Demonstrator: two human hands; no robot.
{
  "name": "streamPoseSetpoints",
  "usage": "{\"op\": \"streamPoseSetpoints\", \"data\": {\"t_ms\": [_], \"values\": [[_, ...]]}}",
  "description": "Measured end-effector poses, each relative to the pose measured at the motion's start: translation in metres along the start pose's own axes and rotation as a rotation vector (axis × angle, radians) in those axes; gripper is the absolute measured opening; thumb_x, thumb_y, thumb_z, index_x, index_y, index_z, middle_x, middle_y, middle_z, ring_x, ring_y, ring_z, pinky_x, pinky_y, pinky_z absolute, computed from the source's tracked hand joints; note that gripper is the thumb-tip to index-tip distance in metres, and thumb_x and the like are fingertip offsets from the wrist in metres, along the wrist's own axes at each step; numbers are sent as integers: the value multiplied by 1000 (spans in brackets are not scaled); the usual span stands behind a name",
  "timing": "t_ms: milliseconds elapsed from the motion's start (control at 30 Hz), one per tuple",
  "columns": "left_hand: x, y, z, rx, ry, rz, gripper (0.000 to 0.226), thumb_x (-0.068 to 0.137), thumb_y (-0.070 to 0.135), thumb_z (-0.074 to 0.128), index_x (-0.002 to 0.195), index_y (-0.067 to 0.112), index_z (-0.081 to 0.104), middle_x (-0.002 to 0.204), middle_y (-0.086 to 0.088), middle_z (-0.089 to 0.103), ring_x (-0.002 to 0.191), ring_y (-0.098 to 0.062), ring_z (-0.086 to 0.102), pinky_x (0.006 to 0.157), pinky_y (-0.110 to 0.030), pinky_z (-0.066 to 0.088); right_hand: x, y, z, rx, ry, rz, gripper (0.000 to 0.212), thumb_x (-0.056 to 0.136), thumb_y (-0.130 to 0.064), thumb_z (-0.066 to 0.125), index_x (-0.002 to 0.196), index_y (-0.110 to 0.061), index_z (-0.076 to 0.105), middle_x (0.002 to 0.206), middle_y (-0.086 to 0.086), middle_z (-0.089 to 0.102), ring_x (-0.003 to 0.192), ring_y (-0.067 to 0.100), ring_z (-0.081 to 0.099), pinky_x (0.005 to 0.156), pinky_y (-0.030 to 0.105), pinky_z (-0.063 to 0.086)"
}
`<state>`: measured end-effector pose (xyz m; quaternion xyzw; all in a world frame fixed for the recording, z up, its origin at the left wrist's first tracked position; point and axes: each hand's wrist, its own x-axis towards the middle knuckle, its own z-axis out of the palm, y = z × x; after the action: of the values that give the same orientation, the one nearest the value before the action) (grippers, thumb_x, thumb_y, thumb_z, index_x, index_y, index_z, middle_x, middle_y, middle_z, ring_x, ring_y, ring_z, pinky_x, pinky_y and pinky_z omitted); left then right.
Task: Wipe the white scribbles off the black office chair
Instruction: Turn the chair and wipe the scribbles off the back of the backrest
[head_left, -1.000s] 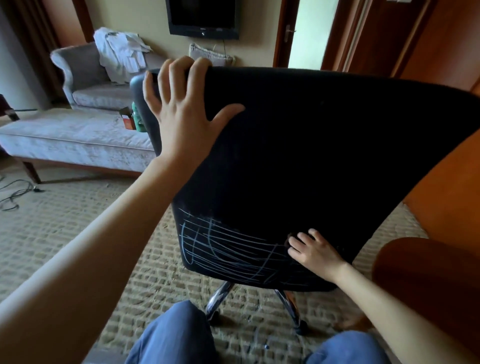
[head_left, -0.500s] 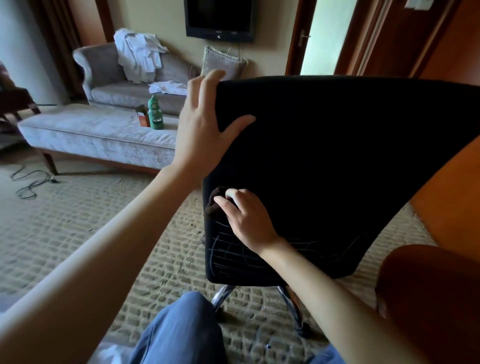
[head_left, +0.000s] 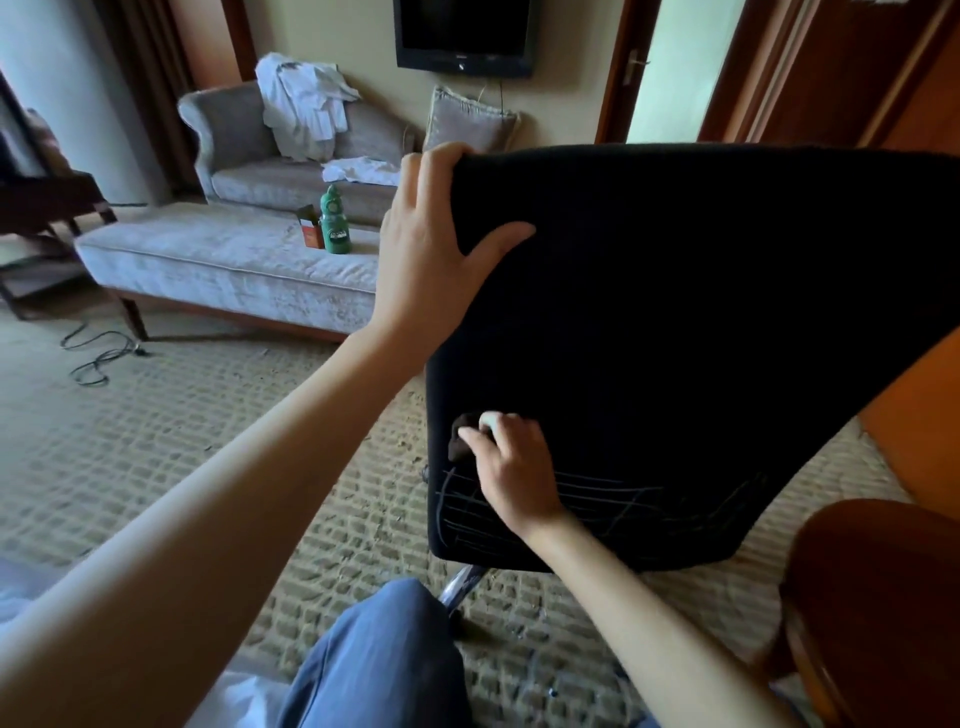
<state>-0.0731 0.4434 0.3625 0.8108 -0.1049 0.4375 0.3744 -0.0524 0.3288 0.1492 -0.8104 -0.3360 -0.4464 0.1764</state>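
The black office chair (head_left: 701, 312) shows its backrest to me. White scribbles (head_left: 613, 501) run across its lower part, fainter on the right. My left hand (head_left: 436, 249) grips the backrest's upper left corner, fingers over the top edge and thumb on the fabric. My right hand (head_left: 511, 467) presses a small dark cloth (head_left: 462, 439) against the lower left of the backrest, just above the scribbles, with its fingers curled over the cloth. Most of the cloth is hidden under the hand.
A grey sofa (head_left: 234, 260) stands at the back left with a green bottle (head_left: 335, 223), a small red box and white clothes on it. A cable (head_left: 98, 353) lies on the patterned carpet. A brown wooden chair (head_left: 872, 597) is at the lower right. My blue-clad knee (head_left: 384, 660) is below.
My right hand went from the lower right of the scribbles to the left side of the backrest with the cloth, and the scribbles look fainter. The view shifted left; my left hand stays on the corner.
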Motion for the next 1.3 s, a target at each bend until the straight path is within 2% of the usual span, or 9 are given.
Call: {"op": "streamPoseSetpoints", "data": {"t_ms": [133, 267, 433, 500, 600, 700, 967, 1067, 1300], "values": [[-1, -1, 4, -26, 37, -18, 65, 76, 43, 68, 124, 5, 47, 114, -2, 44, 102, -11, 44, 91, -36, 44, 35, 27, -35, -33, 165, -9, 26, 91, -4, 49, 98, -10, 73, 101, 8, 59, 84, 23, 50, 74, 36, 38], [-3, 4, 9, -5, 52, -12, 63, 76, 38, 72, 124, 5, 48, 115, -5, 47, 97, -2, 35, 88, -19, 34, -28, 30, -3, -100, -52, -170, 26, 96, -8, 48, 89, -12, 73, 97, 3, 59, 77, 22, 50, 69, 34, 40], [-2, 4, 9, -5, 44, 9, 63, 76, 39, 72, 123, 4, 49, 115, -8, 49, 97, -4, 35, 87, -13, 33, -71, 25, 28, -235, -329, -298, 17, 78, -5, 62, 65, -16, 62, 75, 1, 58, 66, 21, 47, 64, 33, 36], [-2, 3, 11, -25, 49, 9, 63, 76, 39, 72, 123, 4, 49, 114, -3, 46, 99, -5, 37, 89, -11, 32, -57, 28, 13, -183, -260, -246, 16, 81, -3, 61, 70, -14, 64, 80, 3, 59, 67, 23, 52, 66, 34, 35], [-3, 3, 13, -51, 62, 27, 62, 76, 38, 71, 122, 3, 49, 112, 1, 41, 101, -10, 42, 93, -26, 40, -22, 42, -21, -96, -71, -148, 18, 85, 0, 58, 89, -13, 71, 94, 5, 60, 76, 23, 51, 70, 35, 35], [-4, 5, 14, -68, 70, 26, 63, 75, 39, 70, 122, 3, 48, 111, 1, 40, 100, -10, 42, 93, -29, 42, -17, 57, -30, -107, -10, -162, 23, 89, -1, 52, 96, -12, 72, 101, 5, 57, 80, 23, 50, 71, 35, 35], [-7, 9, 10, -78, 40, -12, 61, 76, 34, 73, 123, 5, 47, 113, 1, 41, 102, -10, 43, 91, -23, 42, -86, 68, -6, -233, -432, -363, 18, 64, 3, 76, 66, -13, 67, 84, 5, 67, 66, 21, 58, 69, 32, 40], [-7, 10, 12, -81, 51, -18, 61, 76, 34, 73, 123, 5, 47, 113, 0, 42, 102, -10, 44, 90, -20, 42, -54, 69, -31, -143, -264, -239, 20, 79, 5, 55, 76, -7, 70, 83, 9, 64, 66, 26, 57, 64, 35, 41], [-8, 14, 15, -77, 77, -26, 61, 74, 38, 73, 121, 8, 50, 111, 4, 43, 99, -7, 44, 86, -13, 40, 8, 45, -52, -68, 21, -29, 21, 73, 5, 64, 91, -5, 69, 88, 13, 61, 73, 27, 57, 67, 31, 45]]}}
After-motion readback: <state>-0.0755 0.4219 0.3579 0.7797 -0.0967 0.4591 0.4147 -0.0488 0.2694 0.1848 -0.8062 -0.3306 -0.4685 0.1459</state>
